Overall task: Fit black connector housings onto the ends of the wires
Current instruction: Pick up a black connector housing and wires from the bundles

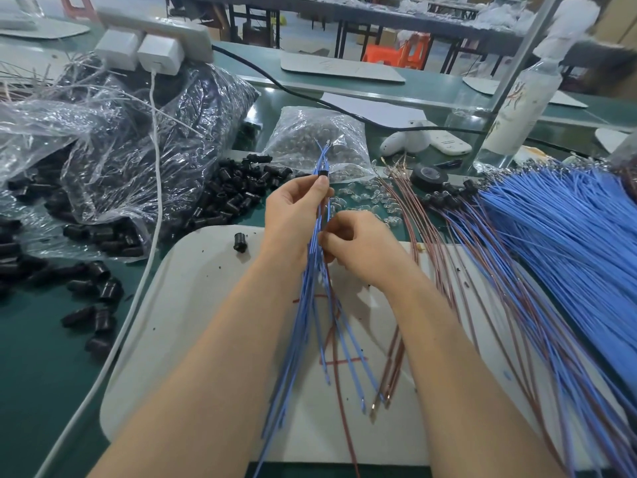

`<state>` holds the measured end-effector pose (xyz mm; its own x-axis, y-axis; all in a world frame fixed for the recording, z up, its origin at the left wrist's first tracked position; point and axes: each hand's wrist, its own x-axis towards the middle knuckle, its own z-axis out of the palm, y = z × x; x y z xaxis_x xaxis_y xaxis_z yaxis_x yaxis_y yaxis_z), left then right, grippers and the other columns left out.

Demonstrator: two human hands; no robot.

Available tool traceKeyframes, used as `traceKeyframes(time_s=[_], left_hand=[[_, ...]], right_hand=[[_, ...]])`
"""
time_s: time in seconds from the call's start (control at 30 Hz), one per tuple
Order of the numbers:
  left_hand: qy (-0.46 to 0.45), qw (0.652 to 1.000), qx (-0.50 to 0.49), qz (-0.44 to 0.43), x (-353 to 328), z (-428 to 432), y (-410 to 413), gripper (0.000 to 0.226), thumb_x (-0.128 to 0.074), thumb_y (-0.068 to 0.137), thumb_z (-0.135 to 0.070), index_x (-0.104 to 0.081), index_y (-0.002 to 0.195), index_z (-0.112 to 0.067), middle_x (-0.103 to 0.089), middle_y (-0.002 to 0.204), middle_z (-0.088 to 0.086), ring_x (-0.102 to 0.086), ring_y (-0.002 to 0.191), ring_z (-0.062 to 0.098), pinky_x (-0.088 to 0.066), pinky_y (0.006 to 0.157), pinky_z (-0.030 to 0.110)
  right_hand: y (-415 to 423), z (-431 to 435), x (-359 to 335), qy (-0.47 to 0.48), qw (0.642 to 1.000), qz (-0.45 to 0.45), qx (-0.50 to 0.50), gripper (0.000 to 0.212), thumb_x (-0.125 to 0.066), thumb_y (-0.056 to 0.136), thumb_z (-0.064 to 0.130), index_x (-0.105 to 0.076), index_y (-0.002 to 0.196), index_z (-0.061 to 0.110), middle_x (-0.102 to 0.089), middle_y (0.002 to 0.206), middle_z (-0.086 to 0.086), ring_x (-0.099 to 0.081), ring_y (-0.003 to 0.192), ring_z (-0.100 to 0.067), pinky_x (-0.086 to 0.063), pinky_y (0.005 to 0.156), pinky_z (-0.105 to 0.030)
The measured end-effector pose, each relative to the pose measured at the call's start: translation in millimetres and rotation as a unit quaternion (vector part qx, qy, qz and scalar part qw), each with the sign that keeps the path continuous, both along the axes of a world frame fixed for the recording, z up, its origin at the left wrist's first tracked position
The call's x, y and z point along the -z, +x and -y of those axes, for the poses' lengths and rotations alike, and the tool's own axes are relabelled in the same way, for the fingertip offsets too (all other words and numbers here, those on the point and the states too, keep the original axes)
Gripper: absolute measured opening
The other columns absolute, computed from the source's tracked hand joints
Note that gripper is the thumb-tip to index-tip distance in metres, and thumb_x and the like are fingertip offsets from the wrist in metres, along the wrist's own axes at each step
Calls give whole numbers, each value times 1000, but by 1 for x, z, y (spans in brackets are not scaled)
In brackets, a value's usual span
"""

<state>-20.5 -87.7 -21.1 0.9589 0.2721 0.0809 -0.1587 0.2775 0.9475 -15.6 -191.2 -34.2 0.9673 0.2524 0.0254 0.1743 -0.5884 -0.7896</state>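
My left hand (293, 212) grips a bundle of thin blue wires (310, 305) upright over the white board (193, 305). Its thumb pins a small black connector housing (323, 174) against the bundle near the wire tips. My right hand (362, 250) pinches the same wires just below the left hand, fingers curled round them. One loose black housing (240, 242) lies on the board to the left. A heap of black housings (238, 194) sits behind it on the green table.
A clear bag of black housings (138, 139) lies at left and a small bag of metal parts (317, 143) straight ahead. A large fan of blue wires (568, 236) and brown wires (431, 236) covers the right. A white cable (155, 219) runs down the left.
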Motion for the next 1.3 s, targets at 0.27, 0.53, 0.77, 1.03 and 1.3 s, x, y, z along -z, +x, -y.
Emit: traceKeyframes(time_s=[0.27,0.53,0.77,1.03,1.3], left_hand=[[107,993,-53,-3,13,-1,15,15,-57,93,-11,-62,94,-25,-67,93,3,-59,84,14,-52,82,32],[153,987,-33,40,22,4,19,20,-53,91,1,-58,101,-16,-67,92,-4,-62,85,3,-47,75,9],[169,984,-15,55,23,5,18,20,-51,91,3,-58,101,-12,-66,93,-1,-62,89,6,-46,81,11],[190,980,-4,64,24,7,18,24,-47,89,8,-60,100,-9,-65,95,-1,-61,88,5,-47,86,16],[203,977,7,72,25,7,18,24,-47,89,7,-61,99,-9,-67,97,0,-63,91,8,-48,89,19]], right_hand=[[5,20,-7,-42,986,97,130,14,-58,92,22,-70,90,15,-69,82,2,-60,74,-7,-43,70,-20],[24,36,-4,-156,958,83,227,16,-56,91,16,-69,100,17,-67,108,-6,-60,96,-21,-45,79,-26],[40,15,1,-257,941,64,212,32,-51,92,16,-61,122,14,-50,128,-14,-46,119,-33,-39,97,-34],[44,9,6,-288,927,90,221,30,-53,92,22,-57,120,12,-56,125,-12,-46,118,-32,-38,96,-39],[51,16,1,-275,941,52,189,32,-49,90,12,-57,120,18,-57,127,-10,-46,121,-32,-40,98,-38]])
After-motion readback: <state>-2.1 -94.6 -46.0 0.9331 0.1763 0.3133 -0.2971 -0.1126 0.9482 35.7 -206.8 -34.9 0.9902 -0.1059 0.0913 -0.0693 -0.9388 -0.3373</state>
